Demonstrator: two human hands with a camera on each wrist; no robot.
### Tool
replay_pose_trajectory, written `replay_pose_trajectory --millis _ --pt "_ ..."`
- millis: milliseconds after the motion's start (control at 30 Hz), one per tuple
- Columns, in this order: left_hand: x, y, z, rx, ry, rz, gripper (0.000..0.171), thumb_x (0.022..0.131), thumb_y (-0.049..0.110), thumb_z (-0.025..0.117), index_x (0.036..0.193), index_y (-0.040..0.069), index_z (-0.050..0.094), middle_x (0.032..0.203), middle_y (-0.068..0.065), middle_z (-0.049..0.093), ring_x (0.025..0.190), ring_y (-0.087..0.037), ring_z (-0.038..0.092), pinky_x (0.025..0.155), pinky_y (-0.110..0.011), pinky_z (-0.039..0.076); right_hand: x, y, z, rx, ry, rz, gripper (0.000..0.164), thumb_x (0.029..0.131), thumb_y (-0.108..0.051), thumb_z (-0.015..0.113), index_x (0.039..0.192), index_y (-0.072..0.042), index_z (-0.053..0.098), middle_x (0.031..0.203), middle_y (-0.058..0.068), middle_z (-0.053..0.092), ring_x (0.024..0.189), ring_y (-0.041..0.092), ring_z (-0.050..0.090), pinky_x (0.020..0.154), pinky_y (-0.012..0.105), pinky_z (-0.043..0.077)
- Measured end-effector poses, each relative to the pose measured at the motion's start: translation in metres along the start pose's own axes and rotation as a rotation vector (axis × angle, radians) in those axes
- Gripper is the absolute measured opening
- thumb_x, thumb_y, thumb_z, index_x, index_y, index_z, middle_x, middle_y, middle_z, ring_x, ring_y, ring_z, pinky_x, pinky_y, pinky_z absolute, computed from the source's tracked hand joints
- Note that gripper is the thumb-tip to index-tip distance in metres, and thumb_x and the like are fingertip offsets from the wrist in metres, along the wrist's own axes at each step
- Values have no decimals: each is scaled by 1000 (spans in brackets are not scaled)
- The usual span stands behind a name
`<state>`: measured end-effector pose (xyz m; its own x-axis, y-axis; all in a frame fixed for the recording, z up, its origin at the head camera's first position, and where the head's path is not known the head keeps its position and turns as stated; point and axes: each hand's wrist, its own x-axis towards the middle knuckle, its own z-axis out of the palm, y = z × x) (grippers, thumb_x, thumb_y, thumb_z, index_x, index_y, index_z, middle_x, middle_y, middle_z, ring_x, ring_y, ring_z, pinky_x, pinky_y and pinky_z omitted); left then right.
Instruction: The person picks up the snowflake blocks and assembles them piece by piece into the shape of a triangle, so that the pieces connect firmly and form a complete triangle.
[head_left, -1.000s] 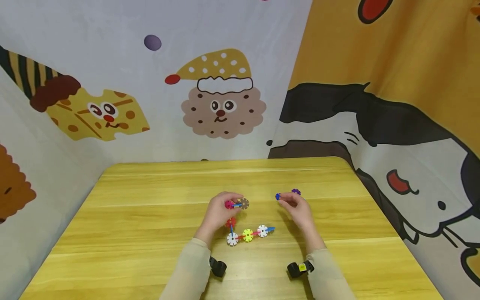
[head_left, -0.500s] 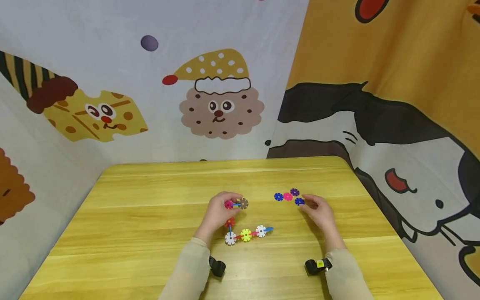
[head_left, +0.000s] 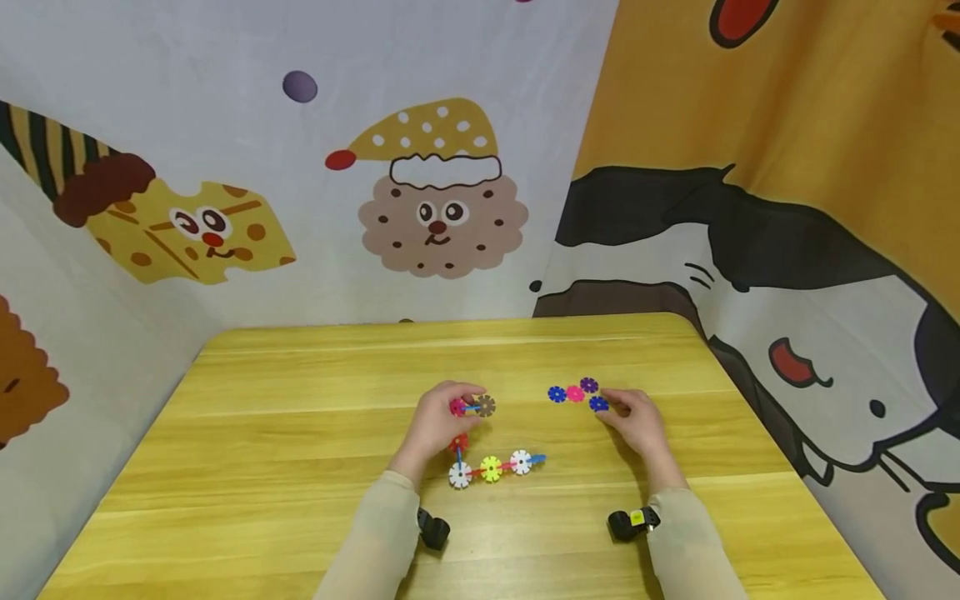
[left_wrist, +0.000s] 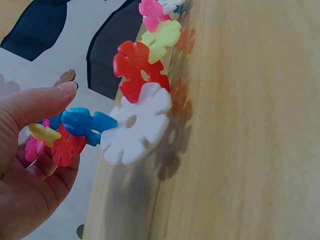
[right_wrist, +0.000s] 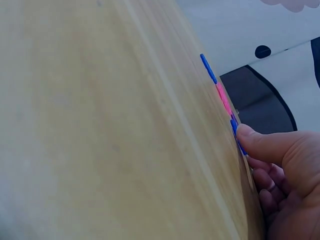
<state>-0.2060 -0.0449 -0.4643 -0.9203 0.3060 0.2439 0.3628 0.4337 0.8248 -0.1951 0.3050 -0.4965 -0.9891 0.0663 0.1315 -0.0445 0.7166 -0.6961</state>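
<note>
My left hand (head_left: 435, 425) grips one end of a chain of slotted flower-shaped plastic discs, near a pink disc (head_left: 457, 407) and a brown disc (head_left: 485, 406). From there the chain bends through a red disc (head_left: 459, 442) to a white disc (left_wrist: 137, 125), then runs right past a yellow disc (head_left: 491, 468) to a second white disc (head_left: 521, 462) and a blue end disc (head_left: 538, 458). Over on the right, my right hand (head_left: 637, 425) pinches a loose blue disc (head_left: 597, 403) at table level, thumb and index finger at its edges.
Beside the right hand lie another blue disc (head_left: 557, 394), a pink disc (head_left: 575, 393) and a purple disc (head_left: 588, 385), flat on the wooden table (head_left: 300, 467). A printed cloth (head_left: 450, 50) hangs behind the table's far edge.
My right hand has shifted right, from the left-hand blue disc to the right-hand one, uncovering the loose discs. The left hand keeps its hold on the chain, almost still.
</note>
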Motion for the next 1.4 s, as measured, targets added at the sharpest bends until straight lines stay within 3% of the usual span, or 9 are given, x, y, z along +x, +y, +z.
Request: replay_pose_trajectory --millis 633,900,1133,1400 --pt "0 -1 2 0 -3 6 38 79 4 83 116 10 73 98 -3 65 88 -21 59 72 -34 49 -2 1 -2 -11 -5 23 28 88 -9 74 113 3 69 114 22 59 102 37 56 91 51 46" --pt "-1 1 2 -16 9 2 38 78 4 84 114 9 73 97 -1 65 91 -22 60 75 -35 49 -6 -7 6 88 -7 68 23 89 -4 73 110 -2 64 100 13 66 93 28 58 82 39 48" --pt "-1 0 3 -11 14 10 36 78 5 83 113 11 74 97 0 65 89 -20 60 73 -32 49 -8 -35 30 128 13 -12 11 89 -6 73 99 -3 69 90 5 69 86 22 63 79 34 51" --pt "-2 -1 2 -26 25 26 36 78 4 83 112 9 74 95 -1 65 88 -20 60 71 -32 49 -6 -84 63 276 24 -63 6 87 -7 76 91 -6 71 87 3 69 82 19 64 75 28 54"
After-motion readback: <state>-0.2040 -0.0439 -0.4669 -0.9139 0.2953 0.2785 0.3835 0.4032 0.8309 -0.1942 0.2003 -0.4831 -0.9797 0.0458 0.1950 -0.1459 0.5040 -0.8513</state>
